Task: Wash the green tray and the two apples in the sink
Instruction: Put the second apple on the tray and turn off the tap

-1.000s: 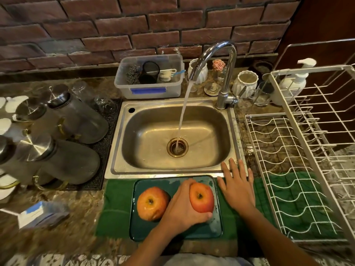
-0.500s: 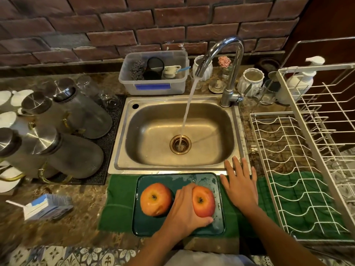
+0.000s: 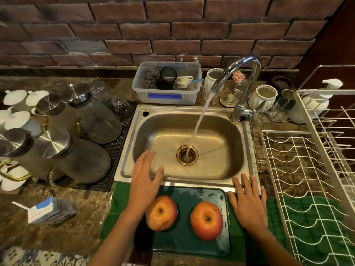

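The tray (image 3: 194, 244) lies on a green cloth (image 3: 115, 214) at the counter's near edge, just in front of the sink (image 3: 192, 143). Both apples sit on it, stem pits up: the left apple (image 3: 163, 213) near the tray's left edge, the right apple (image 3: 207, 220) toward its right side, a gap of wet tray between them.

The left hand (image 3: 146, 181) is raised over the sink's front rim, fingers straight and spread, holding nothing; it is blurred, and its wrist seems to cross in front of the left apple's edge. The right hand (image 3: 247, 204) lies flat on the cloth just right of the tray, fingers straight and slightly fanned, their tips reaching the sink's front rim; it grips nothing.

Water runs from the tap (image 3: 244, 73) in a slanting stream into the drain (image 3: 187, 154). A wire rack (image 3: 307, 179) stands to the right of the sink, lidded glass jugs (image 3: 76, 143) on a dark mat to the left, and a clear tub (image 3: 167, 83) of scrubbers behind it against the brick wall (image 3: 172, 25). A small carton (image 3: 48, 210) lies on the counter at near left.
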`<state>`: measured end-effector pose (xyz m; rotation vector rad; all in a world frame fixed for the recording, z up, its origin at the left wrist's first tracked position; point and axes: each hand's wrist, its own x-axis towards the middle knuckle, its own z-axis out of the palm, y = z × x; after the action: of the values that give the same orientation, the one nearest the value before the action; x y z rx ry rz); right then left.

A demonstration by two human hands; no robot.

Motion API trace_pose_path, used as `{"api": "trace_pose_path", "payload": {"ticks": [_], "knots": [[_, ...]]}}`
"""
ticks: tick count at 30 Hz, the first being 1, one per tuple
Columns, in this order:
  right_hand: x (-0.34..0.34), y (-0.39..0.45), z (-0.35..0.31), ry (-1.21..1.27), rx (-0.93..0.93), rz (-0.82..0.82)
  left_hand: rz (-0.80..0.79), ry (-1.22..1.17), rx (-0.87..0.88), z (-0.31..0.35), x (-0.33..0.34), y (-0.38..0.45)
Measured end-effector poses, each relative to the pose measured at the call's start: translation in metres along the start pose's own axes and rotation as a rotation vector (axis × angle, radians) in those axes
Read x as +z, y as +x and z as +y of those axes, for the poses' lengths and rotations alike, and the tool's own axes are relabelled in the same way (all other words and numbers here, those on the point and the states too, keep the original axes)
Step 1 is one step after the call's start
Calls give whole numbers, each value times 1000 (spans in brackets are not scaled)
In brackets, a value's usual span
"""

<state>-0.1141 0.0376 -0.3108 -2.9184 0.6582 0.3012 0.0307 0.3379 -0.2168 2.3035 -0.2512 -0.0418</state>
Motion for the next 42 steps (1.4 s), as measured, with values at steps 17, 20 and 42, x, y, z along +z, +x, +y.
{"api": "trace_pose_path", "payload": {"ticks": [17,20,42], "knots": [[-9,5,-9,-25,78,-126,-377,627,-48,-81,32,15],[-20,13,-19,80,101,-125,-383,627,-50,-82,33,16],[-167,249,-5,1882,670,-77,-318,546,-36,-84,34,13]]}}
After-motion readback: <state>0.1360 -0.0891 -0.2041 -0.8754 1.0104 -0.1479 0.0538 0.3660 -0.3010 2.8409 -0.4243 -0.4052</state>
